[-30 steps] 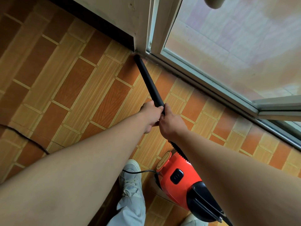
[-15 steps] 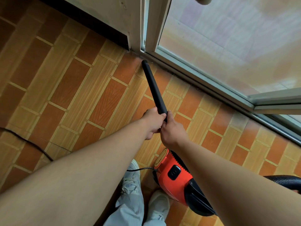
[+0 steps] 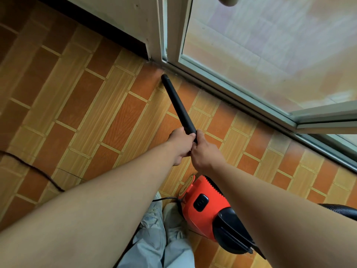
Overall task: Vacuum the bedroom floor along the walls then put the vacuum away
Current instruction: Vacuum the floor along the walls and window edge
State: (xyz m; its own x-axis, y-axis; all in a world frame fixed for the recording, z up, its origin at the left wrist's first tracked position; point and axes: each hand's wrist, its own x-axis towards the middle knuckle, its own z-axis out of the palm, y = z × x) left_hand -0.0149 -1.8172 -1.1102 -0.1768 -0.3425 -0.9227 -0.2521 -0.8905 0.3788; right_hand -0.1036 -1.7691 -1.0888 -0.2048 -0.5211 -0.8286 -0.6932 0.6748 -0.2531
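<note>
Floor: orange-and-tan wood-print plank floor (image 3: 119, 132) fills the left and middle of the frame. White wall with a dark skirting board (image 3: 100, 28) crosses the upper left. It meets a white-framed sliding glass door (image 3: 251, 55), whose bottom track (image 3: 222, 84) slants from upper centre toward the right edge.

Task item: black tapered plastic nozzle tube (image 3: 178, 107), centre of frame, slanting up and to the left. Tip is low at the floor, just beside the track and a little short of the corner where skirting and door frame meet. Actual contact with the floor cannot be resolved.

Hands: left hand (image 3: 180, 145) and right hand (image 3: 204, 154) sit side by side at the tube's lower end, touching each other. Fingers of both are clenched round the tube, with the left hand slightly further up it.

Also noted: red-orange plastic canister vacuum (image 3: 202, 202) stands at lower centre-right, next to a pale shoe (image 3: 173, 219). Black ribbed hose (image 3: 342, 211) at the right edge. Black power cord (image 3: 32, 169) trails in from the left edge.

Step, as judged: edge pass along the door track. Stowing the vacuum is not begun.

Method notes:
- Hold the tip flat and low against the floor where it meets the track.
- Work it right into the corner at upper centre, where grime shows.
- Draw slowly along the track toward the right of the frame.
- Mind the cord and canister by the feet when stepping.

Containers: only the canister body. Its shell is opaque, so contents and fill level cannot be told.
</note>
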